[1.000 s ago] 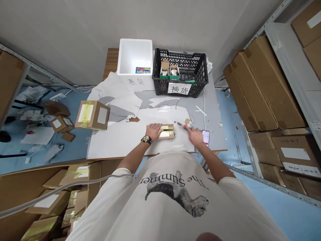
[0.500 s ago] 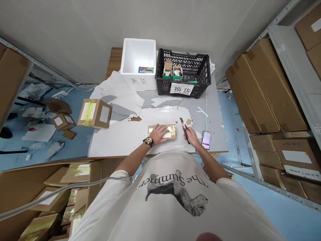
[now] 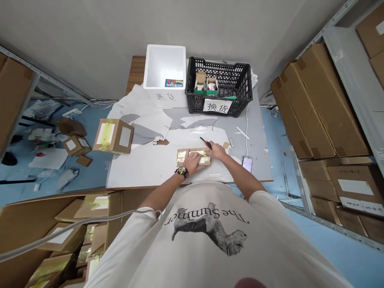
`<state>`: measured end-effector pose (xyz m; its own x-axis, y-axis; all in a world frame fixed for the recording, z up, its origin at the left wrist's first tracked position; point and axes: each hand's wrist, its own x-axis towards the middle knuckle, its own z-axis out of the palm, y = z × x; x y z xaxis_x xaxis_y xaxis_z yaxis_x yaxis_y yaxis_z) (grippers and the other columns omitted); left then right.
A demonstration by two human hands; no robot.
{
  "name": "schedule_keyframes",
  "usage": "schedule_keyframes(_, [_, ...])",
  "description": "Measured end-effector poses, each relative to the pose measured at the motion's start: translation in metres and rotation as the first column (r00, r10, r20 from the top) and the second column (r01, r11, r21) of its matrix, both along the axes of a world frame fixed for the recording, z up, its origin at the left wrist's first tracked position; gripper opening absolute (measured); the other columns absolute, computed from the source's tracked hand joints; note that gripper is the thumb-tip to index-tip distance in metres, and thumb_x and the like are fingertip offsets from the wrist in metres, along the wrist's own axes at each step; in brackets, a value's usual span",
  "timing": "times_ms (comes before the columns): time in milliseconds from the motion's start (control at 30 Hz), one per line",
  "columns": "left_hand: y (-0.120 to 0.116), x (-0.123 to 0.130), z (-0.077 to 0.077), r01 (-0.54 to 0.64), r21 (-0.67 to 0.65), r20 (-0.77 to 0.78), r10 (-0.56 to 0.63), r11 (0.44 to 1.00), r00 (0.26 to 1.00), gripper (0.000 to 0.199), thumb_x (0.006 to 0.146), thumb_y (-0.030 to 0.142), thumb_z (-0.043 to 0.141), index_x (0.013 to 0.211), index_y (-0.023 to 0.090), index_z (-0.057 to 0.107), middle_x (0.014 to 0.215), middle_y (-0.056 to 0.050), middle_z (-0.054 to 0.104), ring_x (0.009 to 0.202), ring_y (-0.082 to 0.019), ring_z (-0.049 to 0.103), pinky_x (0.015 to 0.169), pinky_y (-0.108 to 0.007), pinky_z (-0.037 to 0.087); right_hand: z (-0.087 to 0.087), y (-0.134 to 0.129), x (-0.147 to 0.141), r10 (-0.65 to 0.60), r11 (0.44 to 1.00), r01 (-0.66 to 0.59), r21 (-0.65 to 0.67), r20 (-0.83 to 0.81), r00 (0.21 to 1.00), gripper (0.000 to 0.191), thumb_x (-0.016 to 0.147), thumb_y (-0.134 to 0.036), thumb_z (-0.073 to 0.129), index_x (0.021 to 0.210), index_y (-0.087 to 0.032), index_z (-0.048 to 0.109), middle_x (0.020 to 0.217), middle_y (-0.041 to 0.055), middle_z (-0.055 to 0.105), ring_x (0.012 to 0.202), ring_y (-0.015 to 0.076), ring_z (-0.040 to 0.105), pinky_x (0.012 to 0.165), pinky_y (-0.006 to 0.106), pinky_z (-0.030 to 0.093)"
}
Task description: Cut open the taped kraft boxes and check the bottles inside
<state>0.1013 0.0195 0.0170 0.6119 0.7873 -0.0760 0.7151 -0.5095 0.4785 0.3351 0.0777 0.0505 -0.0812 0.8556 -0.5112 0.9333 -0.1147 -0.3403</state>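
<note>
A small taped cardboard box [image 3: 181, 156] lies flat near the table's front edge. My left hand [image 3: 192, 162] rests on top of it, fingers spread over the tape and label, with a watch on the wrist. Just beyond the box's right end, my right hand [image 3: 216, 151] is wrapped round a red and black utility knife [image 3: 205, 142]. The knife's dark blade points up and to the left, above the far edge of the box. The lower part of its handle is hidden in my fingers.
Behind stand a white foam box [image 3: 165, 98] and a black crate [image 3: 220, 108] holding small boxes. A larger carton [image 3: 113, 136] sits at the table's left edge. A phone [image 3: 247, 163] with a cable lies at right. Shelves with cartons [image 3: 318, 104] flank the table.
My right hand has moved left with the knife, from beside the phone to the right end of the small box. My left hand has stayed on the box, its fingers slightly shifted.
</note>
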Motion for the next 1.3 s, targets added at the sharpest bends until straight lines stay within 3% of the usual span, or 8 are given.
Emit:
schedule_keyframes(133, [0.01,0.012,-0.003,-0.105,-0.032,-0.039,0.103,0.994,0.994,0.056,0.087,0.059,0.092,0.13,0.027,0.079,0.127,-0.014,0.072,0.131,-0.042,0.064,0.138,-0.074,0.019,-0.002,-0.001,0.008,-0.048,0.999,0.045,-0.024,-0.129,0.991,0.056,0.095,-0.053,0.086,0.139,-0.025,0.066,0.119,0.008,0.08,0.103,0.0268,0.077,0.084,0.03,0.056])
schedule_keyframes(200, [0.013,0.011,-0.004,-0.138,-0.06,-0.018,0.137,0.989,0.99,0.058,0.081,0.058,0.097,0.128,0.029,0.078,0.13,-0.012,0.071,0.132,-0.04,0.064,0.137,-0.072,0.021,-0.003,-0.011,0.025,-0.145,0.989,0.129,-0.075,-0.286,0.947,0.044,0.108,-0.055,0.068,0.139,-0.024,0.067,0.11,0.0052,0.079,0.087,0.0214,0.075,0.076,0.028,0.057])
schedule_keyframes(300, [0.014,0.003,-0.004,-0.148,-0.093,0.046,0.153,0.985,0.987,0.059,0.079,0.056,0.099,0.128,0.032,0.077,0.141,-0.011,0.069,0.135,-0.039,0.063,0.137,-0.072,0.02,-0.001,-0.032,0.059,-0.275,0.961,0.224,-0.164,-0.451,0.849,0.051,0.115,-0.058,0.047,0.145,-0.022,0.066,0.096,0.0023,0.074,0.067,0.0172,0.067,0.065,0.027,0.056])
schedule_keyframes(533, [0.004,-0.001,-0.007,-0.056,-0.152,0.081,0.069,0.987,0.994,0.048,0.085,0.049,0.093,0.127,0.034,0.078,0.145,-0.008,0.069,0.138,-0.038,0.061,0.138,-0.072,0.014,0.016,-0.054,0.122,0.036,0.952,-0.182,-0.246,-0.502,0.864,0.052,0.108,-0.065,0.058,0.125,-0.021,0.079,0.074,-0.0023,0.067,0.073,0.0199,0.064,0.072,0.027,0.049])
schedule_keyframes(700, [0.001,0.001,-0.004,-0.054,-0.153,0.075,0.066,0.987,0.995,0.044,0.086,0.047,0.092,0.125,0.033,0.078,0.148,-0.008,0.069,0.139,-0.038,0.061,0.138,-0.073,0.012,0.014,-0.031,0.11,0.187,0.902,-0.326,-0.282,-0.424,0.886,0.047,0.107,-0.061,0.062,0.125,-0.022,0.081,0.065,-0.0037,0.065,0.069,0.019,0.061,0.072,0.025,0.044])
schedule_keyframes(933, [-0.002,0.002,0.0,-0.076,-0.139,0.064,0.085,0.987,0.994,0.043,0.083,0.044,0.093,0.123,0.034,0.079,0.148,-0.007,0.07,0.139,-0.038,0.06,0.137,-0.073,0.013,0.018,0.008,0.083,0.23,0.856,-0.364,-0.366,-0.362,0.903,0.039,0.093,-0.057,0.084,0.113,-0.024,0.088,0.075,-0.0023,0.073,0.064,0.0153,0.06,0.068,0.024,0.045])
schedule_keyframes(1100, [-0.005,0.003,0.0,-0.064,-0.136,0.068,0.074,0.989,0.995,0.04,0.084,0.041,0.092,0.122,0.034,0.08,0.149,-0.006,0.07,0.14,-0.038,0.061,0.138,-0.073,0.012,0.02,0.009,0.1,0.211,0.844,-0.363,-0.396,-0.377,0.902,0.043,0.088,-0.057,0.087,0.115,-0.024,0.091,0.082,0.0,0.078,0.07,0.0169,0.062,0.067,0.026,0.044])
schedule_keyframes(1300, [-0.004,0.004,0.001,-0.069,-0.138,0.1,0.083,0.988,0.992,0.035,0.089,0.043,0.087,0.122,0.032,0.08,0.151,-0.008,0.072,0.144,-0.039,0.06,0.138,-0.074,0.009,0.015,-0.002,0.073,0.227,0.762,-0.456,-0.46,-0.471,0.853,0.052,0.089,-0.067,0.082,0.112,-0.021,0.086,0.069,-0.003,0.068,0.065,0.016,0.057,0.066,0.026,0.042])
